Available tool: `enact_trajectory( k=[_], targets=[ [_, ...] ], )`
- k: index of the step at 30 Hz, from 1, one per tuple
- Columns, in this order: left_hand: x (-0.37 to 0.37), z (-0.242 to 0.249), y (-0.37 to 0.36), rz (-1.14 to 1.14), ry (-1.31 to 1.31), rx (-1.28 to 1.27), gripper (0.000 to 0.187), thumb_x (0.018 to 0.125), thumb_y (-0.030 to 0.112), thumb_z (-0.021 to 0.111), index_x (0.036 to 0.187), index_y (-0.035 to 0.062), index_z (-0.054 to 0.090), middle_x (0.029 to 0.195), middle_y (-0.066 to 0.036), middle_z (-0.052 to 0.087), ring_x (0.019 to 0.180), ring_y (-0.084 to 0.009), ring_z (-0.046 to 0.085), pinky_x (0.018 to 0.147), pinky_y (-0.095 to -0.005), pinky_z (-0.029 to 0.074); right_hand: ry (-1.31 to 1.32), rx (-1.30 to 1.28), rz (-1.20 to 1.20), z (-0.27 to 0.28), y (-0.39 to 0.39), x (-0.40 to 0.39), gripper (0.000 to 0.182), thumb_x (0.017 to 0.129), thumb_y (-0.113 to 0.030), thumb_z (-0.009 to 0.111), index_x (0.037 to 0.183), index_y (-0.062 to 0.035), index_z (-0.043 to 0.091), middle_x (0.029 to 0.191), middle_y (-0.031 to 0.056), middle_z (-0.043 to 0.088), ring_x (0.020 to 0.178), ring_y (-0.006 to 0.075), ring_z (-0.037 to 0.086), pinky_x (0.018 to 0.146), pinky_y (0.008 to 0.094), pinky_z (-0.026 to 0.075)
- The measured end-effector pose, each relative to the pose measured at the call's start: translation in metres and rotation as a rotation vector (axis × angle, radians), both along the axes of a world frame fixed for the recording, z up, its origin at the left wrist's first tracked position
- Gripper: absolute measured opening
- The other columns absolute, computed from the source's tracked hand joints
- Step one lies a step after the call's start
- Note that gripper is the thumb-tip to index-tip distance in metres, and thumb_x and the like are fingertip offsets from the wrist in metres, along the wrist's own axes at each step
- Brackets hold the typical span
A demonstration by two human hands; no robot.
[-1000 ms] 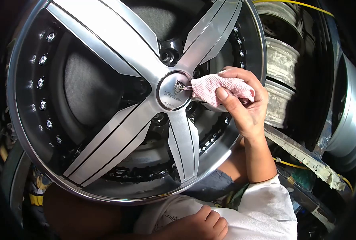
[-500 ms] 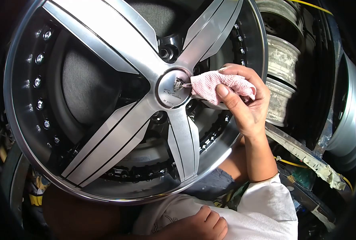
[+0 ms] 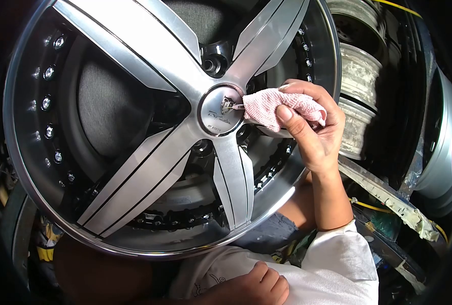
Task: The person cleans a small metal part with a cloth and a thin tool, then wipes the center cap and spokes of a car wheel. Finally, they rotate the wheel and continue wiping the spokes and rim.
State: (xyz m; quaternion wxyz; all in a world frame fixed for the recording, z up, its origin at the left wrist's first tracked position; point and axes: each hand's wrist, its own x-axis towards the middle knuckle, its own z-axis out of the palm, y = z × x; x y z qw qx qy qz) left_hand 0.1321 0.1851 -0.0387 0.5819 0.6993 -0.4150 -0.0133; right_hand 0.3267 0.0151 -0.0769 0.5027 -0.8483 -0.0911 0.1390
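The left hand (image 3: 266, 287) is located below the near edge of the wheel (image 3: 160, 165), in front of the white shirt (image 3: 332, 262). Its fingers are curled into a loose fist; the palm is hidden, so whether it encloses anything cannot be determined. The wheel is a large multi-spoke alloy rim with brushed-metal spokes, a polished outer lip and a black inner barrel.

The right hand (image 3: 315, 119) reaches over the right edge of the wheel. Thumb and fingers grip a bunched pink cloth (image 3: 274, 108). From the left end of the cloth, a slender pointed tool (image 3: 238, 107) projects toward the shield emblem (image 3: 227, 105) on the round center cap (image 3: 217, 123). The tip is at the emblem; contact cannot be confirmed. Script lettering is located on the cap below the emblem. Bright bolts (image 3: 46, 103) line the barrel inside the wheel's left edge.

Beyond the right edge, worn, whitish rims (image 3: 358, 76) are stacked, with a metal beam bearing peeling tape (image 3: 388, 195) below them. Farther right is a silver rim (image 3: 442, 145). A yellow hose (image 3: 396, 7) crosses the upper right corner.
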Motion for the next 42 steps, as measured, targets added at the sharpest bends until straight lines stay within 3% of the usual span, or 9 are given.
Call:
enact_trajectory(
  k=[42],
  targets=[
    [0.013, -0.001, 0.007, -0.039, -0.043, 0.019, 0.023, 0.085, 0.02, 0.057, 0.1, 0.005, 0.066, 0.076, 0.0, 0.05, 0.069, -0.0127, 0.053, 0.064, -0.0275, 0.043, -0.035, 0.006, -0.02, -0.004, -0.003, 0.002, 0.025, 0.086, -0.002, 0.073, 0.109, 0.0029, 0.066, 0.095, 0.0078, 0.071, 0.087, 0.0112, 0.066, 0.078, 0.0251, 0.053]
  ],
)
